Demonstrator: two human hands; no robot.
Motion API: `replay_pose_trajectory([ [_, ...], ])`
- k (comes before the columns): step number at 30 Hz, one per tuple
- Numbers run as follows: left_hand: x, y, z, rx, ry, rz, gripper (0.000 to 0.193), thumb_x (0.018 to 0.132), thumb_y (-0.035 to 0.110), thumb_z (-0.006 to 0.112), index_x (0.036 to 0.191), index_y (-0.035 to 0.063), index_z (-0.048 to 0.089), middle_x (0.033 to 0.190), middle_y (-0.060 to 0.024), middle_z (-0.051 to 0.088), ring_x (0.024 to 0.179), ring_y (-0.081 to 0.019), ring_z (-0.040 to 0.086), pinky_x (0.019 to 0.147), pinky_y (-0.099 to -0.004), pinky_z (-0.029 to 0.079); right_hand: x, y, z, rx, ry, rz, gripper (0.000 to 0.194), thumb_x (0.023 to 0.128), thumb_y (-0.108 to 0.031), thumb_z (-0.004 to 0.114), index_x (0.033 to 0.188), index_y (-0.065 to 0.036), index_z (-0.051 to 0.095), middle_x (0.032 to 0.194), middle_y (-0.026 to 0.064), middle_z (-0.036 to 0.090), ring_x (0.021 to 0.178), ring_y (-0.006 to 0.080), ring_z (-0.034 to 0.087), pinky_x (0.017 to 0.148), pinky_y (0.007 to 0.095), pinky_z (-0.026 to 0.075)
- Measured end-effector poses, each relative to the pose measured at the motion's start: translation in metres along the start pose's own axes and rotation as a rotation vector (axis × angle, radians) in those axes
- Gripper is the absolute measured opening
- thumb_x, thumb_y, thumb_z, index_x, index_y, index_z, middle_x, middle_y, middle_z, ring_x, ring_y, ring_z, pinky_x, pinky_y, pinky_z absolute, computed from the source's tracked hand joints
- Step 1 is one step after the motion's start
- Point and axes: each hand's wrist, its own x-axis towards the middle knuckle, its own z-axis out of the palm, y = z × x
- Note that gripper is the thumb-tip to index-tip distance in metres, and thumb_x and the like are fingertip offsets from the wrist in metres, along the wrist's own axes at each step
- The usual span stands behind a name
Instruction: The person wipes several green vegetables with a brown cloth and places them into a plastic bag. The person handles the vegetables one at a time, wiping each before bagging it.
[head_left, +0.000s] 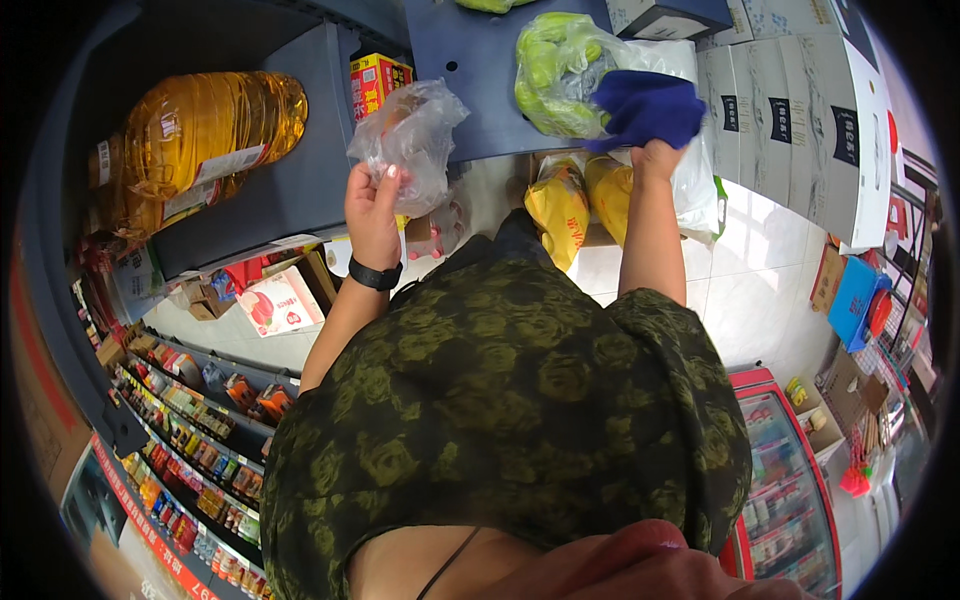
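Observation:
My left hand (377, 204) pinches a crumpled clear plastic bag (411, 139) in front of the shelf; a dark watch band circles that wrist. My right hand (658, 159) grips a dark blue cloth (651, 109), raised over the shelf's front edge. Just left of the cloth, a clear bag of green produce (551, 75) rests on the grey metal shelf (480, 97). A red and yellow box (377, 84) stands behind the plastic bag in my left hand.
Large bottles of golden oil (217, 127) lie on the left shelf. Grey-white cartons (787, 120) are stacked at right. Yellow bags (559, 206) sit below the shelf edge. A red-framed glass display fridge (787, 480) stands lower right, and shelves of packaged goods (202, 450) lower left.

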Motion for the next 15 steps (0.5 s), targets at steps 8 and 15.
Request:
replay_pose_trajectory([
  [8,0.004,-0.008,-0.004,-0.025,0.058,-0.041,0.013,0.093,0.01,0.058,0.103,0.0021,0.054,0.091,-0.0048,0.063,0.083,-0.01,0.059,0.08,-0.0248,0.046,-0.007,-0.036,0.007,-0.006,-0.151,-0.02,0.037,0.095,-0.027,0.05,0.123,-0.003,0.047,0.11,0.0097,0.06,0.098,0.0217,0.06,0.088,0.035,0.05],
  [15,0.008,-0.013,0.009,-0.031,0.004,-0.102,0.015,0.093,0.01,0.058,0.106,0.0014,0.054,0.094,-0.0049,0.064,0.085,-0.0103,0.059,0.079,-0.0263,0.048,0.0,-0.062,0.011,-0.002,-0.345,-0.064,0.029,0.093,-0.027,0.049,0.104,-0.001,0.055,0.094,0.0098,0.061,0.082,0.0221,0.06,0.082,0.0368,0.052],
])
